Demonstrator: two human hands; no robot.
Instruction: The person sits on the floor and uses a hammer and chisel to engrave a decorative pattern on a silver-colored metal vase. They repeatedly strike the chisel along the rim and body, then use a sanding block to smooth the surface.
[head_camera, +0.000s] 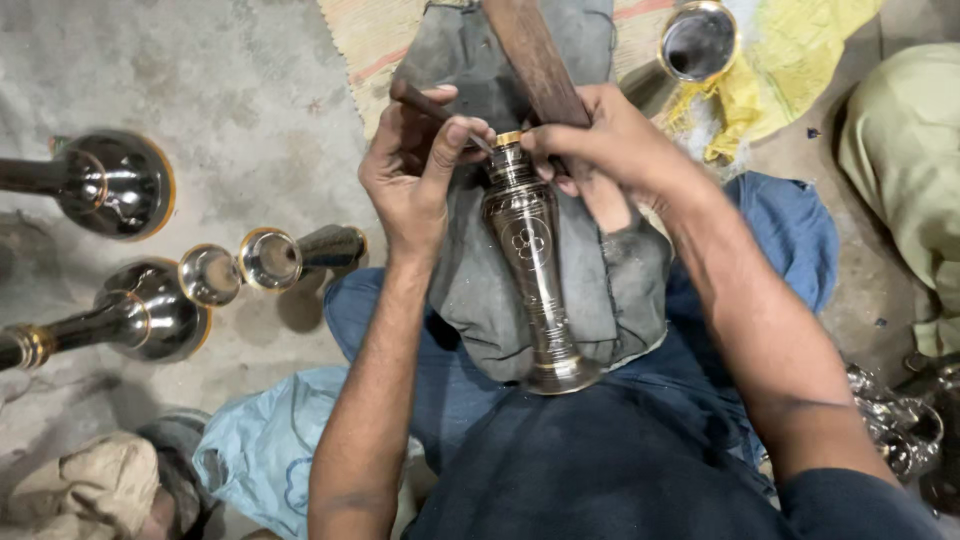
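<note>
2 hands (420, 160) (600, 140) grip 1 engraved vase (530, 270), 1 tool (440, 108).

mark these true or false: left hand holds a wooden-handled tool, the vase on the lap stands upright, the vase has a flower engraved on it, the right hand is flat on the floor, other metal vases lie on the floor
1. The left hand holds a wooden-handled tool. True.
2. The dark metal vase stands upright. False: it lies along the grey cloth on the lap.
3. The vase bears a flower engraving. True.
4. The right hand rests flat on the floor. False: it grips the vase's neck end.
5. Other metal vases lie on the concrete floor. True.
</note>
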